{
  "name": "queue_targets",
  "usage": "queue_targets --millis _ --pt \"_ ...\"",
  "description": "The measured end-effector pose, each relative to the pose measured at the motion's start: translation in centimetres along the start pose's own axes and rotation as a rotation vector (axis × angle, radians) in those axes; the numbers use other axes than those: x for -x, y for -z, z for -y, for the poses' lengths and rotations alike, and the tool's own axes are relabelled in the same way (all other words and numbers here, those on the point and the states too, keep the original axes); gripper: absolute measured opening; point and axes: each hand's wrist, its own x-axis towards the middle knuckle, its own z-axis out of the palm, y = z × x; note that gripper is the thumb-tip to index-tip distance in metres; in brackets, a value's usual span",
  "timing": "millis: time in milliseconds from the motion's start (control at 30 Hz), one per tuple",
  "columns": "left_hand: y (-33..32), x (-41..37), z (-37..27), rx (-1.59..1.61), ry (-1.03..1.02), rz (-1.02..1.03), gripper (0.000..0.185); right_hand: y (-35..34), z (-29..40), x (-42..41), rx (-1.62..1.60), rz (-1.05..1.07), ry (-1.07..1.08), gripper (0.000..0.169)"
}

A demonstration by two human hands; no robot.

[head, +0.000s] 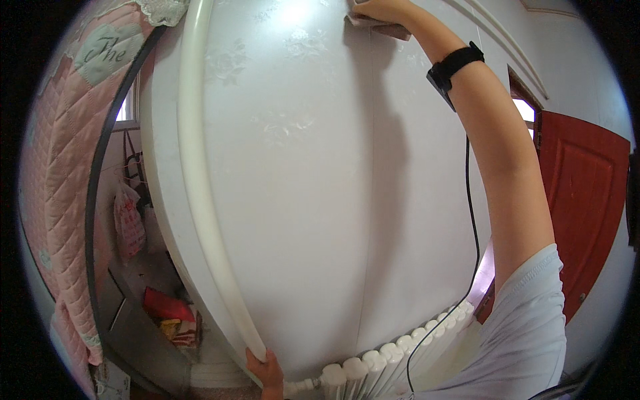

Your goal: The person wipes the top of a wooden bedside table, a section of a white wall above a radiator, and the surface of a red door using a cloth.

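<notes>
My right hand (380, 9) is raised at the top edge of the view and partly cut off by it. It holds a greyish-brown cloth (392, 31) against the wallpapered wall (300, 200), which has a pale floral pattern. Low down, my left hand (266, 369) grips a thick white pipe (212, 220) that runs up along the wall's left side. A black band with a small device (452, 67) circles my right forearm, and a thin black cable (472, 220) hangs from it.
A white sectional radiator (372, 365) stands at the wall's foot. Left, a pink quilted curtain (70, 185) with dark edging hangs beside an opening, where a plastic bag (130, 220) and red items (167, 305) show. A reddish-brown door (582, 200) stands ajar at right.
</notes>
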Motion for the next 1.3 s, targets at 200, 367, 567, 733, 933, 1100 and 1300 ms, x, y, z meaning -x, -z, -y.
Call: queue_targets --millis 200,367,567,733,933,1100,1300 --pt "-0.1 0.0 0.2 0.043 -0.031 -0.031 0.027 -0.4 -1.0 -0.2 -0.004 -0.012 0.010 0.058" --pt "0.2 0.0 0.1 -0.007 0.015 0.011 0.030 0.2 0.3 0.3 0.073 -0.006 0.020 0.059" --pt "0.0 0.0 -0.1 -0.008 0.001 0.006 0.034 0.7 0.9 0.8 0.073 -0.005 -0.028 0.060" --pt "-0.3 0.0 -1.5 -0.008 0.017 0.003 0.034 0.4 0.3 1.4 0.031 -0.001 -0.021 0.060" --pt "0.2 -0.1 0.4 -0.047 -0.058 -0.033 0.031 1.2 1.9 0.9 -0.218 0.079 -0.070 0.060" --pt "1.0 -0.3 -0.8 -0.103 -0.061 -0.072 0.029 -1.0 -0.4 -0.4 -0.017 -0.015 0.028 0.059" --pt "-0.2 0.0 -1.4 -0.025 -0.023 -0.053 0.026 1.6 1.9 2.7 -0.155 0.061 -0.019 0.059"
